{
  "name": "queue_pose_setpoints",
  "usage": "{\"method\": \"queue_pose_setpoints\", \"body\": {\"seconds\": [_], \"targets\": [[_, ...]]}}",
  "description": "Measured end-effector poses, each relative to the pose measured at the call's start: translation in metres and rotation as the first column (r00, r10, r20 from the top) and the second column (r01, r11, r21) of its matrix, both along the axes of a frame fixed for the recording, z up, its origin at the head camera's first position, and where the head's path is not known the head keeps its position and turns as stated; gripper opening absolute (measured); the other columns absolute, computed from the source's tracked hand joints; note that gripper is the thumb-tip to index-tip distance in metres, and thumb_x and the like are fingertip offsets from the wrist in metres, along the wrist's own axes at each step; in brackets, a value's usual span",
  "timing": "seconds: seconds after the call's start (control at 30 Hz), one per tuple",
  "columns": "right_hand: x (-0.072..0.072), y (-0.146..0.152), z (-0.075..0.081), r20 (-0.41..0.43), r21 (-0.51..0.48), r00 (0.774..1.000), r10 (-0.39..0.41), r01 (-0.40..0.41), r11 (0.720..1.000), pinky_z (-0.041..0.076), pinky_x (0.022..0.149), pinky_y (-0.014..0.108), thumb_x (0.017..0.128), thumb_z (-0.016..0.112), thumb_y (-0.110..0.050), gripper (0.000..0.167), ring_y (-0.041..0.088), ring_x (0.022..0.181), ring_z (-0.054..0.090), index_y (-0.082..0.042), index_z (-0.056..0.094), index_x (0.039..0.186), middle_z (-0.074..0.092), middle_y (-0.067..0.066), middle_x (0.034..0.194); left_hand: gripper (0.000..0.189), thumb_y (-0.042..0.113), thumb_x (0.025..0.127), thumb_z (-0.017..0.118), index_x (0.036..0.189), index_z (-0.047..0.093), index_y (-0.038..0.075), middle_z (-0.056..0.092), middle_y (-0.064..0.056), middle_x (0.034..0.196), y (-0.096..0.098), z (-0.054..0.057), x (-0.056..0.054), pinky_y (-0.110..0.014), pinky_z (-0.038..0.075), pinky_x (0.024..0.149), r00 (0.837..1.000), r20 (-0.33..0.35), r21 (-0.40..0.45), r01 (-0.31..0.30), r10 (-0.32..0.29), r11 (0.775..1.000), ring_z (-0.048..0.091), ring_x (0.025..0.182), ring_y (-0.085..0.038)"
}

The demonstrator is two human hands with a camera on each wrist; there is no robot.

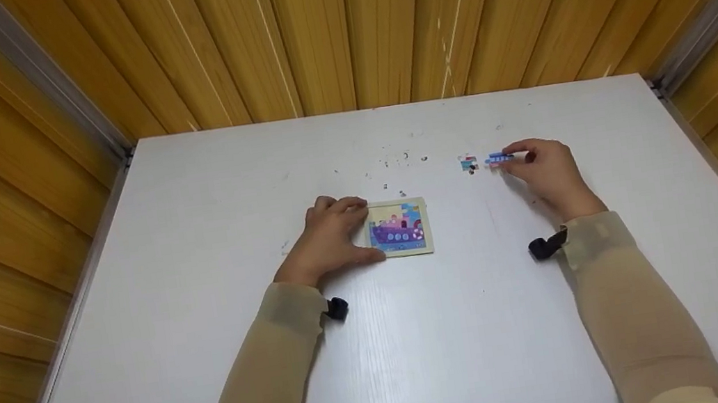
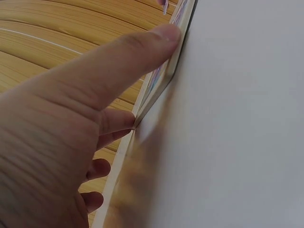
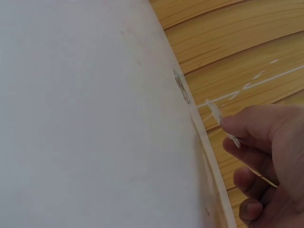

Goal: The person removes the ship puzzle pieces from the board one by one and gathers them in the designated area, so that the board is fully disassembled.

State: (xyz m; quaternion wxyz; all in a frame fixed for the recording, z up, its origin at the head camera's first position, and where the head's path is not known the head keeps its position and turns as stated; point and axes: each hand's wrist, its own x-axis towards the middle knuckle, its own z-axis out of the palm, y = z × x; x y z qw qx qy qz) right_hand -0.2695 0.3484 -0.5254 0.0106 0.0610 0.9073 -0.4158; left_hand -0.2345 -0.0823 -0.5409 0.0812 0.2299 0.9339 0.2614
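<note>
A small jigsaw puzzle in a cream frame [image 1: 426, 227] lies on the white table, showing a purple boat; a pale bare patch shows at its upper left. My left hand [image 1: 334, 236] grips the frame's left side, thumb [image 2: 159, 45] on the near edge and fingers at the far corner. Off to the right, my right hand [image 1: 548, 171] pinches a blue and pink jigsaw piece [image 1: 498, 159] between thumb and forefinger. In the right wrist view this piece [image 3: 214, 112] is seen nearly edge-on, above the table. Just left of it lies a loose jigsaw piece [image 1: 467, 163].
Behind the puzzle, small dark marks [image 1: 405, 155] dot the white table [image 1: 422, 347]. Yellow wood-plank walls [image 1: 314, 32] enclose the table at the back and both sides. Each wrist carries a small black camera.
</note>
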Motion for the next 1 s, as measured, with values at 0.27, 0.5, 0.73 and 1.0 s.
{"method": "queue_pose_setpoints", "body": {"seconds": [0.27, 0.5, 0.73, 1.0], "targets": [[-0.0010, -0.0014, -0.0032, -0.049, 0.067, 0.999, 0.004, 0.000, 0.998, 0.044, 0.080, 0.031, 0.106, 0.076, -0.021, 0.037, 0.026, 0.106, 0.052, -0.008, 0.079, 0.140, 0.074, 0.017, 0.130, 0.097, 0.056, 0.081, 0.099, 0.161, 0.065, 0.015, 0.058, 0.003, 0.169, -0.0011, -0.0006, 0.0003, -0.053, 0.033, 0.130, 1.000, 0.003, 0.005, 0.012, -0.012, 1.000, 0.042, 0.151, -0.032], [-0.0059, -0.0018, -0.0066, -0.049, 0.087, 0.999, 0.019, -0.015, 0.996, 0.046, 0.086, 0.036, 0.107, 0.074, -0.019, 0.035, 0.028, 0.108, 0.055, -0.005, 0.078, 0.139, 0.075, 0.021, 0.132, 0.098, 0.057, 0.082, 0.099, 0.163, 0.063, 0.016, 0.057, 0.003, 0.170, -0.0017, 0.0011, -0.0004, -0.054, 0.032, 0.131, 1.000, 0.012, -0.003, 0.014, -0.014, 1.000, 0.041, 0.153, -0.033], [-0.0065, -0.0012, -0.0074, -0.047, 0.104, 0.998, 0.032, -0.027, 0.994, 0.048, 0.088, 0.037, 0.109, 0.073, -0.020, 0.036, 0.029, 0.110, 0.057, -0.004, 0.077, 0.142, 0.075, 0.021, 0.134, 0.097, 0.057, 0.082, 0.099, 0.163, 0.063, 0.016, 0.057, 0.004, 0.170, -0.0006, 0.0038, 0.0002, -0.053, 0.033, 0.131, 1.000, 0.020, -0.004, 0.005, -0.005, 1.000, 0.041, 0.152, -0.031], [-0.0066, -0.0005, -0.0091, -0.058, 0.101, 0.997, 0.053, -0.047, 0.994, 0.050, 0.096, 0.042, 0.109, 0.072, -0.018, 0.036, 0.031, 0.114, 0.060, -0.004, 0.077, 0.142, 0.073, 0.023, 0.142, 0.098, 0.056, 0.083, 0.099, 0.163, 0.062, 0.014, 0.058, 0.003, 0.170, -0.0015, 0.0025, 0.0000, -0.052, 0.032, 0.130, 1.000, 0.018, -0.001, 0.016, -0.016, 1.000, 0.041, 0.151, -0.032]]}}
